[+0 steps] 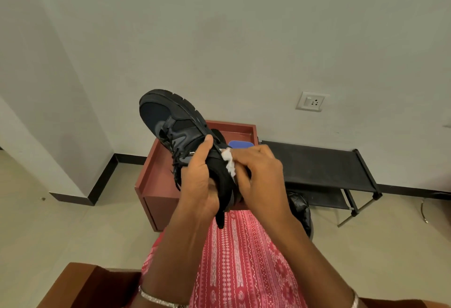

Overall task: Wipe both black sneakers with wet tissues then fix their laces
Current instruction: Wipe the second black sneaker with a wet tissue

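Aloft, black sneaker [170,122], toe up, in left hand [199,183]; right hand [258,173] fingers clamped on white tissue [229,161].

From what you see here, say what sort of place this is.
Probably a room in a home, perhaps an entryway: a black shoe rack along the wall, a wall socket, a low red-brown wooden table and tiled floor.

Head camera looks forward and down, close over the lap.
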A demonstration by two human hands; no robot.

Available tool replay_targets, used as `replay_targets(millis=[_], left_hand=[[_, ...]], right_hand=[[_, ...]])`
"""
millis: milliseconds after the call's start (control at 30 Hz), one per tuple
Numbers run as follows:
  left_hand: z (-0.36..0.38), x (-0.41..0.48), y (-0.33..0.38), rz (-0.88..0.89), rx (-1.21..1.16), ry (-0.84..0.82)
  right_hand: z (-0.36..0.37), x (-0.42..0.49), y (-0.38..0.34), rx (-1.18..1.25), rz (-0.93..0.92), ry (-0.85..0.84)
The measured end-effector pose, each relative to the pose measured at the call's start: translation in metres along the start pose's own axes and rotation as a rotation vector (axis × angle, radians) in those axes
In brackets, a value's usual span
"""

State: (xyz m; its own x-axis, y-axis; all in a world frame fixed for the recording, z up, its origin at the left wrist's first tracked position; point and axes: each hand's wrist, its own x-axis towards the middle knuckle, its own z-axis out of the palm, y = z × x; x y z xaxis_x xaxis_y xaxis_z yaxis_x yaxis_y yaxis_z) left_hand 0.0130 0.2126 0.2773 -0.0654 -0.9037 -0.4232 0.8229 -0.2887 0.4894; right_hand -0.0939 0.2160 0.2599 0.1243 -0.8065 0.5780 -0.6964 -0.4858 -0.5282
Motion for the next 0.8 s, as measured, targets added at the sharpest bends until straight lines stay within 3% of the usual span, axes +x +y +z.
replay_targets(millis=[133,267,433,567,700,800], left_hand=[[0.000,0.000,-0.003,0.080,-0.016,-0.040],[-0.004,-0.001,0.004,0.026,0.017,-0.035],[-0.009,0.004,0.009,0.136,0.026,0.081],[-0.006,0.005,0.008,0.105,0.018,0.033],[0.002,-0.005,-0.004,0.040,0.054,-0.070],[-0.001,-0.005,-0.005,0.090,0.050,-0.020]], right_hand=[[0.003,0.020,-0.003,0.055,0.020,-0.090],[-0.004,0.004,-0.001,-0.006,-0.060,-0.060],[-0.018,-0.026,0.009,-0.157,-0.118,-0.056],[-0.019,-0.018,0.006,-0.207,-0.174,0.009],[-0.003,0.015,0.001,-0.182,-0.126,0.054],[0.002,0.020,0.010,-0.142,-0.082,0.031]])
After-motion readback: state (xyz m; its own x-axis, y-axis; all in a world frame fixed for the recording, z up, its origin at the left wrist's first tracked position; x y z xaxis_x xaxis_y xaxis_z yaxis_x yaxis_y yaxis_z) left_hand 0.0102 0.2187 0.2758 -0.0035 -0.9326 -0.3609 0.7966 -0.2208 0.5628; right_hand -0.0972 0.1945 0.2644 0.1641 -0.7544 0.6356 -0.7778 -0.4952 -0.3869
